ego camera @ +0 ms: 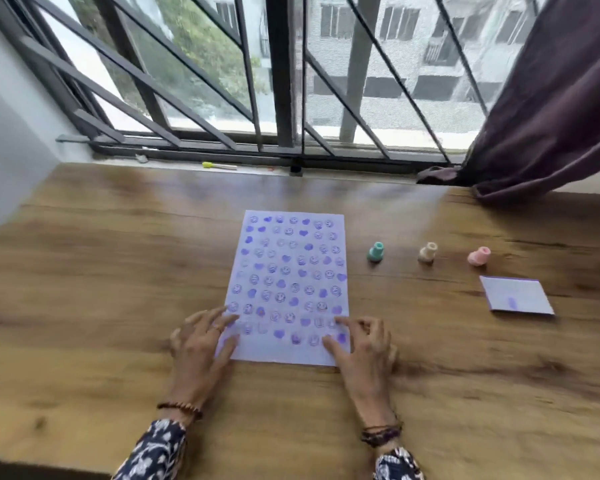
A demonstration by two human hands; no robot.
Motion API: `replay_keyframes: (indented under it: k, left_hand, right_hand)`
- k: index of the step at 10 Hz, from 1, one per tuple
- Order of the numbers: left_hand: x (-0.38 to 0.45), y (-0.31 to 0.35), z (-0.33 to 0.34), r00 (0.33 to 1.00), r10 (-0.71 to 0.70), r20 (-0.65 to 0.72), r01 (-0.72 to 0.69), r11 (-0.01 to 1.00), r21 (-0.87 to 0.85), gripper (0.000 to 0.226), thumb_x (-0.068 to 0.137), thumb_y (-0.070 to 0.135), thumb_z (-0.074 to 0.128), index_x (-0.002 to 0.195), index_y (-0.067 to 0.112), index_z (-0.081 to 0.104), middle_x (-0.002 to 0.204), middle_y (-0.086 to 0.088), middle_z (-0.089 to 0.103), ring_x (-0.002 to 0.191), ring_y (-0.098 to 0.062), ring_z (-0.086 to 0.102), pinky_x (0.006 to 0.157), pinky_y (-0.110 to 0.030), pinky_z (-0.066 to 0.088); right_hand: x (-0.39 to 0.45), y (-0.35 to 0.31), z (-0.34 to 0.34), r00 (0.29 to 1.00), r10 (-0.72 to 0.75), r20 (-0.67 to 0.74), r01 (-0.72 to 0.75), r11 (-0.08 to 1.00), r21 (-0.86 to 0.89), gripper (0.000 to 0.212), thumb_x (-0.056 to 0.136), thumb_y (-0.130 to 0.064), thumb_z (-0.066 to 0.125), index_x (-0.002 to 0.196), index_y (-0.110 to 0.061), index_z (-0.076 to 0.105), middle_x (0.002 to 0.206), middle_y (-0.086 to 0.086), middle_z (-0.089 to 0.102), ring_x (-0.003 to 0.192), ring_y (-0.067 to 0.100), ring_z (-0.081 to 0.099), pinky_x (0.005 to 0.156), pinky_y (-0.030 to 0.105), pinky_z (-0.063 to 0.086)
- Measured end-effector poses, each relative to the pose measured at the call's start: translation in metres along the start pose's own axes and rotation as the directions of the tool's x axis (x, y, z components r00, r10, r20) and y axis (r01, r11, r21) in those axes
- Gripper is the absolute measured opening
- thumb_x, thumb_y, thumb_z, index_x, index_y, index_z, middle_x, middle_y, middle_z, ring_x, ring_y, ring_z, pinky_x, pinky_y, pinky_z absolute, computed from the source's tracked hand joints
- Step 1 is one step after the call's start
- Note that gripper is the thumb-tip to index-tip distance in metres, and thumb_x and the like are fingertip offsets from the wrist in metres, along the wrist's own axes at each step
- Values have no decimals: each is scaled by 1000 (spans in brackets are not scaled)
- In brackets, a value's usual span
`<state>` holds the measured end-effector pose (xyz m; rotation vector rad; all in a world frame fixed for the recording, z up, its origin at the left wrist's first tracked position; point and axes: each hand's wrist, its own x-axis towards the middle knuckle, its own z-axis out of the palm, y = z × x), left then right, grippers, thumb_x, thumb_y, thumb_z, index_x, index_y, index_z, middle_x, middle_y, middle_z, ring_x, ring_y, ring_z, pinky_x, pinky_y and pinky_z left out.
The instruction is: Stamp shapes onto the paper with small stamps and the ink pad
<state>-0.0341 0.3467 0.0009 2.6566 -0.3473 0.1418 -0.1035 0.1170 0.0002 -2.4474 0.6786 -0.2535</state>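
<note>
A wooden desk (101,271) stands under a barred window (281,81), a dark curtain (551,116) hanging at the window's right. The paper (288,271) lies at the desk's middle, covered in purple smileys and hearts. The left hand (201,341) rests flat on the paper's near left corner, fingers spread, holding nothing; the right hand (361,344) likewise on the near right corner. Right of the paper stand a green stamp (376,252), a beige stamp (427,253) and a pink stamp (479,256), then the ink pad (516,295).

head cam | looks fwd + down over wooden table (101,271) | faces window (291,64) | close, single view
</note>
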Motion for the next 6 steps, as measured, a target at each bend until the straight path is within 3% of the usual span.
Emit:
replay_keyframes:
  k: [1,3,6]
  left_hand:
    - [0,-22,-1,996,-9,90,10,1000,-12,52,71,58,34,111,34,55,130,8,55,122,-8,26,86,-27,10]
    - [0,-28,-8,980,23,199,-10,998,-68,65,66,66,27,120,38,48,140,17,42,132,-11,26,85,-23,5]
    - [3,-34,-18,952,127,280,-94,987,-128,71,62,68,22,123,39,44,143,19,37,132,-10,25,88,-27,5]
  right_hand:
    - [0,-1,-3,997,31,65,-30,999,-9,38,72,-40,70,108,-36,62,111,3,50,108,23,45,89,38,31]
    - [-7,-9,-4,994,85,62,-84,996,-26,37,75,-36,69,111,-36,62,115,5,48,111,23,43,94,39,30]
    - [-26,-16,2,989,142,-31,-143,989,-23,36,77,-34,68,113,-34,62,118,7,50,113,26,44,95,38,32]
